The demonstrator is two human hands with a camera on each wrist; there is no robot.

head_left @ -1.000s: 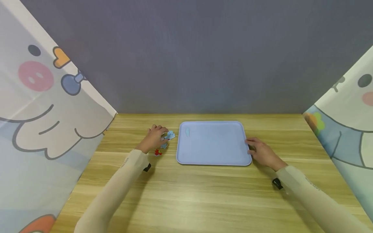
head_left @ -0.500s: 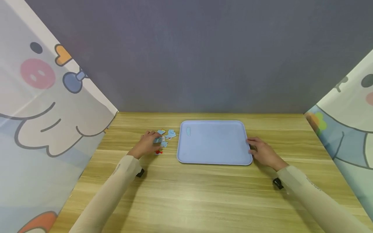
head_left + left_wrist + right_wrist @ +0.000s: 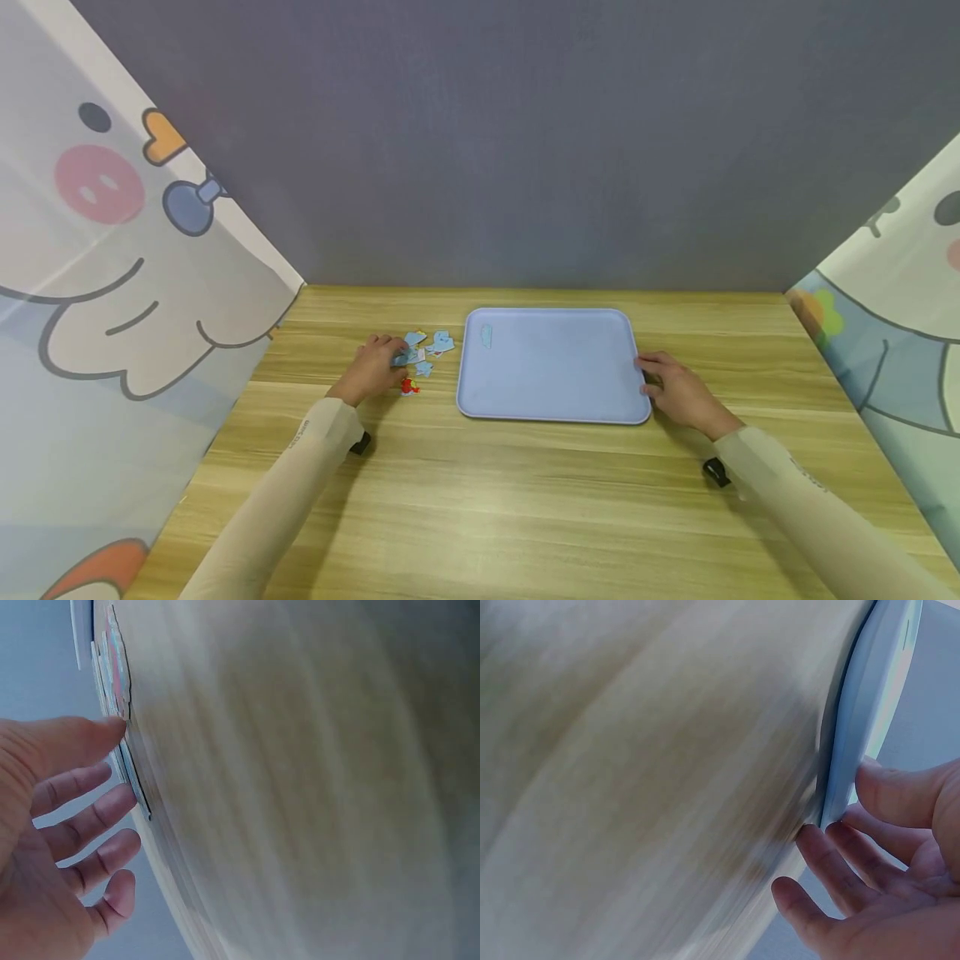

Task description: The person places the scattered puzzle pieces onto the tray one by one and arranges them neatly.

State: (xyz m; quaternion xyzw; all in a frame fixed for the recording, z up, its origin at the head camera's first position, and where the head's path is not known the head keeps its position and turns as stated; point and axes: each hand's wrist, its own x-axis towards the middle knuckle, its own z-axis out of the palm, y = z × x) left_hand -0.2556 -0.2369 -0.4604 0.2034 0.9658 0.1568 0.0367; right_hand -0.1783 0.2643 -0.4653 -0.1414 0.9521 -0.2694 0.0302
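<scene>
In the head view my left hand (image 3: 372, 367) is over the left of the table, its fingers at a flat light-blue puzzle piece (image 3: 408, 357). The left wrist view shows the thumb (image 3: 97, 739) and the fingertips spread apart along the thin edges of the pieces. Just right of this hand lie more blue pieces (image 3: 441, 342) and a small red one (image 3: 409, 387). My right hand (image 3: 678, 392) holds the right edge of a pale blue tray (image 3: 555, 367), thumb against its rim and fingers low at its side. One blue piece (image 3: 486, 336) lies in the tray's upper left.
A wooden table (image 3: 480, 500) runs under everything. Behind it stands a plain grey partition (image 3: 540, 150). Cartoon-printed curtains flank the left (image 3: 150, 275) and right (image 3: 900, 292) sides.
My left hand has drawn back to the left, uncovering more blue pieces, and has stayed nearly in place over the last half second. The right hand stays at the tray edge.
</scene>
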